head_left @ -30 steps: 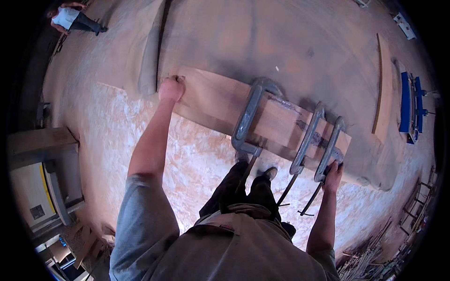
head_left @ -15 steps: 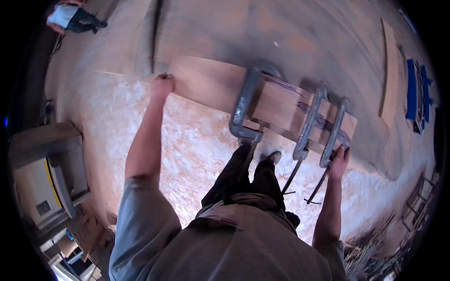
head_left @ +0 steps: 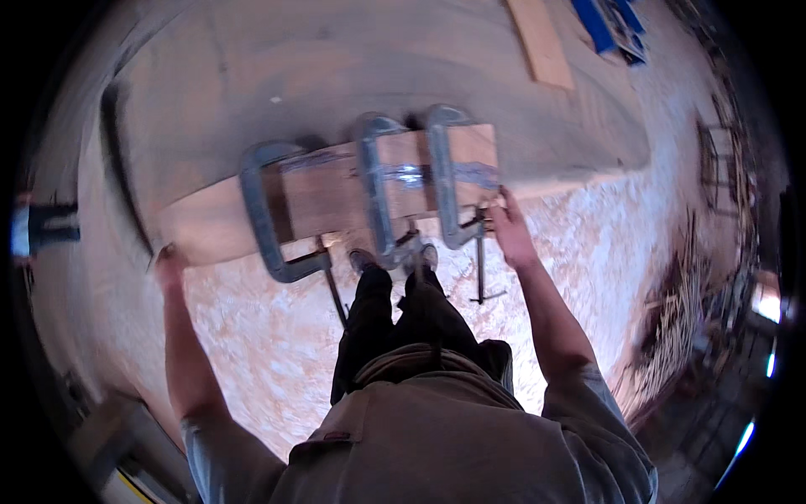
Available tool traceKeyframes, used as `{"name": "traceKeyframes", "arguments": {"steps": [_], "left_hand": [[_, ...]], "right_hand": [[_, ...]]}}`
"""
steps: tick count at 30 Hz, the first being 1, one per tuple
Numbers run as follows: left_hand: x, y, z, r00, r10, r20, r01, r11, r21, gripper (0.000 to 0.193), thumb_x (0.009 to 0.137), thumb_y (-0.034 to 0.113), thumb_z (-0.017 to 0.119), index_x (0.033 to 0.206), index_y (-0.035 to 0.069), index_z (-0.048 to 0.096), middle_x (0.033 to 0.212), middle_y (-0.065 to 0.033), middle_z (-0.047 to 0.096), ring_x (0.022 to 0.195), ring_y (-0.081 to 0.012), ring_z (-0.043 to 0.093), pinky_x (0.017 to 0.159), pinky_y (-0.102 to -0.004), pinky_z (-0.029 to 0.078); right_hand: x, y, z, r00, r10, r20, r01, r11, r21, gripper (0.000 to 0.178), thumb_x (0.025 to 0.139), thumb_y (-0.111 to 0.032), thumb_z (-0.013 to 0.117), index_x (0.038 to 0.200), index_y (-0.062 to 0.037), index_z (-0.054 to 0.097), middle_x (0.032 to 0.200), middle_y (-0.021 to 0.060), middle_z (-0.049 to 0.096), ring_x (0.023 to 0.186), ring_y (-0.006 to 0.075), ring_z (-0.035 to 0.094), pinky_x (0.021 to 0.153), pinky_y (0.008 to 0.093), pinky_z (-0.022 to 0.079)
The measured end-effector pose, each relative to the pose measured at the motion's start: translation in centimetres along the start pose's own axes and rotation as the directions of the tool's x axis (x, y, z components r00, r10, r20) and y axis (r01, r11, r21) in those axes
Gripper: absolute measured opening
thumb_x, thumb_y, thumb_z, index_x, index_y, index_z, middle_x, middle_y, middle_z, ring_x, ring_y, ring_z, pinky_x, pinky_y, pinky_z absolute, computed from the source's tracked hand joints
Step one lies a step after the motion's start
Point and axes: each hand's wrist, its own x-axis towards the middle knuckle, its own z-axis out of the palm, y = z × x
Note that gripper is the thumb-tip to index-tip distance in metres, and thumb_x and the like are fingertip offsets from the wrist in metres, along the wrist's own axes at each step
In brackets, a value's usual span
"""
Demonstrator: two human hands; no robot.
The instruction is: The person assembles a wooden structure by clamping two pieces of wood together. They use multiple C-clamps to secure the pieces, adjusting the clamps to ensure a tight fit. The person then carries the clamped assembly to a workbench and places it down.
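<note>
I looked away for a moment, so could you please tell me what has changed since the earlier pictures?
The clamped board now lies closer to level across the view and farther left, and the blue object has slid to the top edge. Unchanged: the left hand holds the board's left end, the right hand its clamped end, and three clamps stay on.

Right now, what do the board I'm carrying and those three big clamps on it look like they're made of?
The board looks like bare, unfinished wood: tan-brown faces with visible grain, matte. The clamps look like metal, probably cast steel or iron: grey, faintly shiny C-frames with dark screw rods hanging below. Motion blur leaves the exact finish open.
</note>
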Motion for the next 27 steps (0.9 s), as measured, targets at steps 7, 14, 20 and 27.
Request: {"name": "traceKeyframes", "arguments": {"steps": [7,14,20,27], "left_hand": [[0.2,4.5,-1.3,0.978,-0.189,0.083,0.203,0.955,-0.214,0.054,0.088,0.047,0.045,0.123,0.006,0.054,0.102,-0.0130,0.064,0.081,-0.0265,0.062,0.056,-0.0373,0.049],[0.6,2.9,0.9,0.969,-0.234,0.077,0.245,0.882,-0.402,0.045,0.091,0.042,0.045,0.120,0.009,0.054,0.089,-0.0077,0.064,0.062,-0.0197,0.058,0.045,-0.0305,0.044],[0.0,3.3,3.4,0.988,-0.148,0.052,0.155,0.883,-0.443,0.030,0.094,0.036,0.046,0.103,0.011,0.060,0.074,-0.0021,0.058,0.056,-0.0167,0.055,0.040,-0.0301,0.043],[-2.3,-5.8,2.7,0.968,-0.248,-0.031,0.130,0.605,-0.786,0.024,0.092,0.028,0.050,0.106,0.009,0.057,0.078,-0.0015,0.055,0.063,-0.0142,0.051,0.050,-0.0289,0.043]], "right_hand": [[-1.4,1.7,-0.3,0.990,-0.034,0.135,0.040,0.998,-0.040,0.049,0.093,-0.035,0.050,0.130,-0.0022,0.045,0.100,0.0074,0.058,0.088,0.0131,0.055,0.073,0.0282,0.047],[-1.6,1.0,1.9,0.997,0.060,-0.038,-0.058,0.997,0.054,0.043,0.094,-0.036,0.047,0.113,0.0014,0.055,0.066,0.0014,0.049,0.045,0.0081,0.042,0.038,0.0235,0.035],[0.2,0.2,1.4,0.989,0.083,-0.119,-0.076,0.995,0.062,0.039,0.094,-0.035,0.047,0.100,0.0026,0.056,0.055,0.0003,0.043,0.035,0.0087,0.035,0.032,0.0249,0.029],[0.4,-0.3,3.9,0.997,0.041,-0.071,-0.043,0.999,-0.033,0.043,0.092,-0.036,0.049,0.113,0.0011,0.055,0.069,0.0063,0.056,0.042,0.0120,0.044,0.038,0.0287,0.036]]}}
